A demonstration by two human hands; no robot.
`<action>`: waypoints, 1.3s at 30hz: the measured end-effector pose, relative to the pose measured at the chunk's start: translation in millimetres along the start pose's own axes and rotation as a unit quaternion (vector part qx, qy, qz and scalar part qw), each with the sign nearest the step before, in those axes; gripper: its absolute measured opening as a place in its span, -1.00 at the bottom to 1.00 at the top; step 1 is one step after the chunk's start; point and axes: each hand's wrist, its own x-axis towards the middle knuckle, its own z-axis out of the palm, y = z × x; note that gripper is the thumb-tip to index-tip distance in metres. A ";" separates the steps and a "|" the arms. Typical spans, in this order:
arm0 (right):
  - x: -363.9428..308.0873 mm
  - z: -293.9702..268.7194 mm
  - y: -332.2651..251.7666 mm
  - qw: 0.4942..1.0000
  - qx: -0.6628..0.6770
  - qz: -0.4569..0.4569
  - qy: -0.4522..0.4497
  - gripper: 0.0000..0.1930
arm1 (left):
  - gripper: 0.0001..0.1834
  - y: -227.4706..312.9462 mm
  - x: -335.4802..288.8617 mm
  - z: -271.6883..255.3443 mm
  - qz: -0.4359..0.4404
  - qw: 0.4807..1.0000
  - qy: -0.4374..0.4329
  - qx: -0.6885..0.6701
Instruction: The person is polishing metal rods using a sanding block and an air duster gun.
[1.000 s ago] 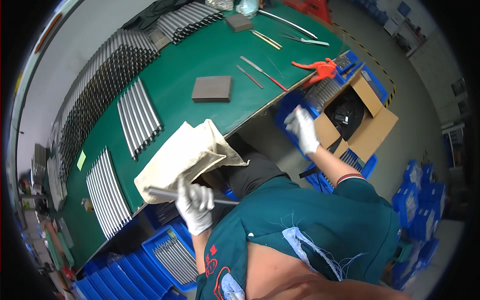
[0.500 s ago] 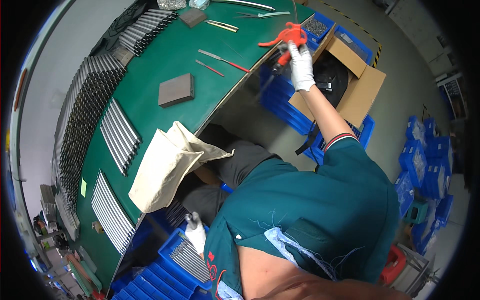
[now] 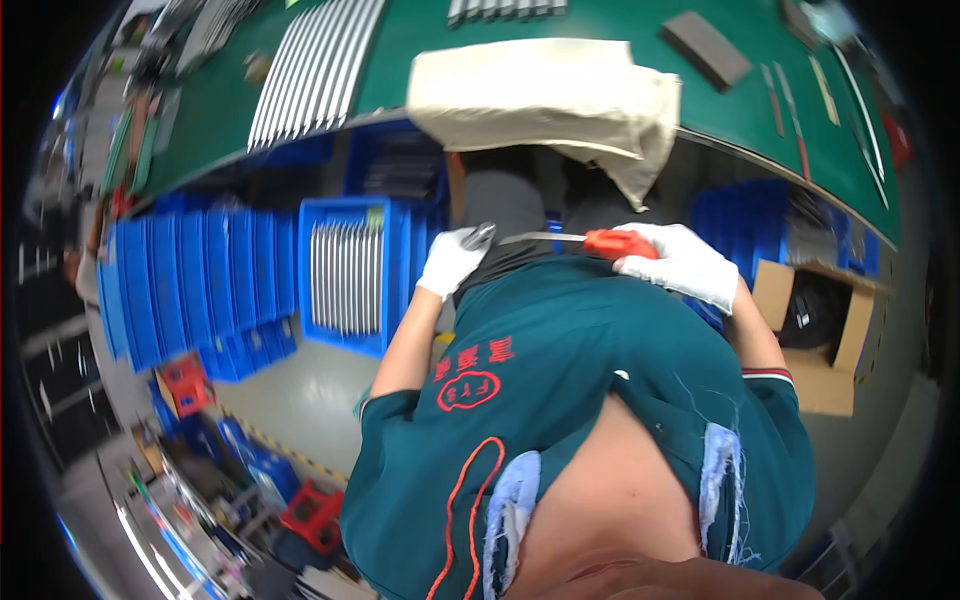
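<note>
This side of the cloth (image 3: 520,95), the left hand (image 3: 452,263) clasps a rod (image 3: 480,236). The right hand (image 3: 688,267) grips a red tool (image 3: 613,243).

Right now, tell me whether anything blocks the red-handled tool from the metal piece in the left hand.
Nothing visible does: the red-handled tool in the right hand points its shaft toward the metal piece in the left hand. Whether they touch is too small to tell.

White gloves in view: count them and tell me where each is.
2: one on the left hand, which holds a grey metal rod; one on the right hand, which grips a red-handled tool. Others may be hidden.
</note>
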 end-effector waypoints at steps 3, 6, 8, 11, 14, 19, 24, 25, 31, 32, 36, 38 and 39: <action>-1.3 5.7 -5.3 0.995 -0.029 0.072 0.067 -0.61 | -0.76 0.1 -8.7 -0.8 -0.060 0.998 -0.032 -0.003; 2.4 7.0 -14.3 0.991 -0.106 0.065 0.058 -0.63 | -0.77 -4.0 -13.3 1.0 -0.044 0.998 -0.034 -0.008; 4.8 6.4 -12.2 0.981 -0.167 0.042 0.089 -0.64 | -0.79 -4.0 -14.0 2.4 -0.002 1.000 -0.023 0.002; 2.5 6.0 -15.0 0.990 -0.127 0.042 0.054 -0.65 | -0.81 -0.4 -13.1 2.3 -0.047 0.998 -0.041 -0.009; 3.0 3.6 -18.2 0.991 -0.113 0.072 0.028 -0.64 | -0.78 0.3 -10.6 2.9 -0.025 0.999 -0.037 0.032; 8.6 3.9 -9.3 0.981 -0.168 0.039 0.089 -0.63 | -0.72 -2.1 -14.2 1.6 -0.006 1.000 -0.008 0.006; 9.2 2.3 -15.3 0.988 -0.132 0.065 0.038 -0.63 | -0.73 -4.8 -13.7 2.1 -0.023 0.999 -0.010 0.033; 9.6 3.7 -11.5 0.986 -0.149 0.051 0.047 -0.63 | -0.72 -6.2 -13.5 2.9 -0.018 1.000 -0.008 0.023; 1.1 -10.5 -1.6 0.978 -0.172 0.012 0.119 -0.54 | -0.84 -8.5 -8.6 9.4 0.028 0.999 0.015 0.032; -1.2 -14.4 8.3 0.964 -0.210 -0.024 0.159 -0.52 | -0.85 -12.3 -9.3 12.3 0.038 0.998 0.029 0.033; -30.7 -33.8 -11.2 0.974 0.098 -0.050 0.200 -0.54 | -0.83 -6.6 -9.7 13.7 -0.015 0.999 0.047 -0.002; -49.2 -44.2 -12.0 0.943 0.142 -0.053 0.296 -0.54 | -0.77 -1.2 -10.5 11.7 -0.098 0.994 0.039 -0.004; -70.2 -48.1 -36.0 0.930 0.167 -0.048 0.325 -0.51 | -0.74 -7.2 -11.7 14.0 -0.078 0.996 0.053 0.006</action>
